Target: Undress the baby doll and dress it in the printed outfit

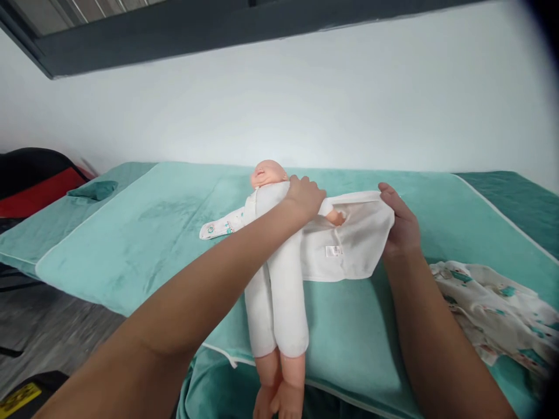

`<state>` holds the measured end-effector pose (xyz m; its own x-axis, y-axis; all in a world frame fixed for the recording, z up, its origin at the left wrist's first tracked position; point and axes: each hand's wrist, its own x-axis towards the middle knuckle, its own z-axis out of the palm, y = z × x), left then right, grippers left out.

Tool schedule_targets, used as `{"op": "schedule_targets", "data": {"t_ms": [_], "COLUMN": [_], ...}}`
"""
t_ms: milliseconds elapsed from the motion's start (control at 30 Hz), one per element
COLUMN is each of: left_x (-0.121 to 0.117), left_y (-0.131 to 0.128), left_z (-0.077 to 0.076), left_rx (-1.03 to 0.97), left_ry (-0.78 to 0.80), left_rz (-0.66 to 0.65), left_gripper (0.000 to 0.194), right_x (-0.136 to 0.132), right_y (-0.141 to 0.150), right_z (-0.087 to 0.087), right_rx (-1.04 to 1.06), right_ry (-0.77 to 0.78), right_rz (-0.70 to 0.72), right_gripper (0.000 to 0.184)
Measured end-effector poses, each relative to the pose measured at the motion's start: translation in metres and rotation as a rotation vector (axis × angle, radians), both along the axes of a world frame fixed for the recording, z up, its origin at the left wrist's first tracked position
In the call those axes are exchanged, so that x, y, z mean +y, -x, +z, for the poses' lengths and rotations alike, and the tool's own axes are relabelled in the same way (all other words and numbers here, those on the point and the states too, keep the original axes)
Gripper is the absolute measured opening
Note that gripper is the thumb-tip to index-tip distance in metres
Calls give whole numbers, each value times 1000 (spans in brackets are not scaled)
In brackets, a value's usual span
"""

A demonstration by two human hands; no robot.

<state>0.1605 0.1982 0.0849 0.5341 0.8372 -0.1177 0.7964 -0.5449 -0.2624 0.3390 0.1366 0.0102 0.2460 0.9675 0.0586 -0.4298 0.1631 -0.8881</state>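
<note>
A baby doll (pixel 267 172) lies on its back on a teal mat (pixel 152 244), head toward the wall, bare feet over the near edge. It wears white leggings and a partly fitted white top (pixel 349 244). My left hand (pixel 305 195) is closed on the doll's upper arm or shoulder. The doll's small hand pokes out beside it. My right hand (pixel 399 224) grips the far edge of the opened white top, spread flat to the doll's right. The top's other sleeve lies at the left.
A patterned white cloth (pixel 493 311) lies crumpled at the right on the mat. A small folded teal cloth (pixel 94 189) sits at the far left. A black and red object (pixel 30 186) stands beyond the mat's left end. A white wall is behind.
</note>
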Motion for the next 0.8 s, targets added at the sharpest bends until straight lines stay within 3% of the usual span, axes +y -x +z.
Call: {"op": "schedule_targets", "data": {"t_ms": [100, 167, 233, 300, 367, 433, 567, 700, 800], "left_x": [7, 12, 17, 20, 22, 24, 25, 12, -12], "left_y": [-8, -13, -16, -16, -10, 2, 42, 83, 105], "left_z": [-15, -22, -25, -23, -17, -8, 2, -11, -27], "left_rx": [-231, -322, -397, -535, -745, -946, -1024, -1015, -1108], "left_ry": [76, 218, 361, 408, 338, 198, -28, -172, -210], "left_rz": [37, 29, -5, -9, 13, 63, 154, 152, 239], "left_gripper": [53, 60, 53, 33, 19, 19, 20, 19, 19], "right_x": [-9, -12, -15, -17, -20, -22, -25, -27, -27], "right_y": [11, 18, 24, 29, 33, 36, 38, 37, 38], "right_z": [8, 11, 13, 14, 13, 12, 6, 1, -1], "right_rx": [105, 35, -23, -25, -1, -7, -76, -122, -111], "right_ry": [-76, -75, -63, -57, -67, -77, -132, -161, -137], "right_rz": [94, 205, 286, 324, 367, 470, 710, 856, 793], "right_gripper": [42, 51, 59, 64, 69, 73, 67, 53, 47]}}
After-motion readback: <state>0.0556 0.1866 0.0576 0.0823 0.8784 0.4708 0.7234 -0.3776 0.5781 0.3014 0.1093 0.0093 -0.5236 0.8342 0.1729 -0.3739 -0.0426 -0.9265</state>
